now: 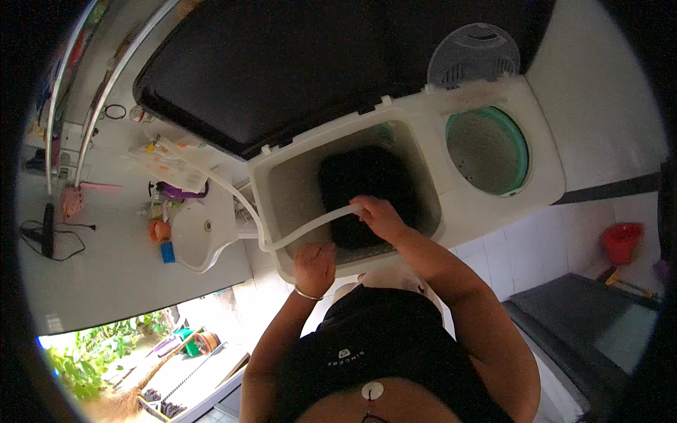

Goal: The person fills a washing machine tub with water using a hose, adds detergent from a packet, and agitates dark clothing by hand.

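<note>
A pale, flexible hose [314, 224] runs over the left rim of a white twin-tub washing machine [438, 173] and across its large wash tub. Near its free end my right hand [381, 217] is closed around it, above a dark mass [367, 173] in the tub that I cannot tell for cloth or shadowed water. My left hand [315, 269], with a bracelet at the wrist, is closed at the tub's front left edge, just below the hose. What its fingers hold, if anything, is hidden.
The dark lid [282, 77] stands raised behind the machine. On the right, the round spin tub [488, 151] is uncovered, its clear lid [474, 56] tipped up. A white washbasin [201, 233] is at the left. Far right sits a red bucket [620, 243].
</note>
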Motion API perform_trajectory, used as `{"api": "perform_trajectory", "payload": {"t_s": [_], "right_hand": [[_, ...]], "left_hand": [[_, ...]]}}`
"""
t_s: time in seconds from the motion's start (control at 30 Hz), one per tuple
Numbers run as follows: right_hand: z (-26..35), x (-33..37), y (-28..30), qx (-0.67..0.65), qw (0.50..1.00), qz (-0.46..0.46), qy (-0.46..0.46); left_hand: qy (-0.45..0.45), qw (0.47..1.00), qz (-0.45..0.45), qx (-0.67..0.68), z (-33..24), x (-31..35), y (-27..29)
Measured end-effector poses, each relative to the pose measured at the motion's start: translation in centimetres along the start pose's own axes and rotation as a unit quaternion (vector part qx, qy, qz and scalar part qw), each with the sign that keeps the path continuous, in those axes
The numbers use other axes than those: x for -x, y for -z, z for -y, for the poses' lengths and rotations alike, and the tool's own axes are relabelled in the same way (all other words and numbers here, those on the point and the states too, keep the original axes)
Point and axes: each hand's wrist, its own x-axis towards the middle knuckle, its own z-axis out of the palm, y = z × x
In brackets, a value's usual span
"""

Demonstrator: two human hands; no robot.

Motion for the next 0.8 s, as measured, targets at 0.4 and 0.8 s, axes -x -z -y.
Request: {"api": "perform_trajectory", "payload": {"t_s": [0.4, 0.8], "right_hand": [[2.0, -0.1, 0.3, -0.057, 0.993, -0.043, 0.091], [2.1, -6.1, 2.7, -0.052, 0.976, 0.052, 0.205]], "left_hand": [[0.044, 0.98, 0.188, -0.038, 6.7, -1.0, -12.2], [0.185, 0.885, 0.423, 0.06, 9.1, -9.9, -15.9]]}}
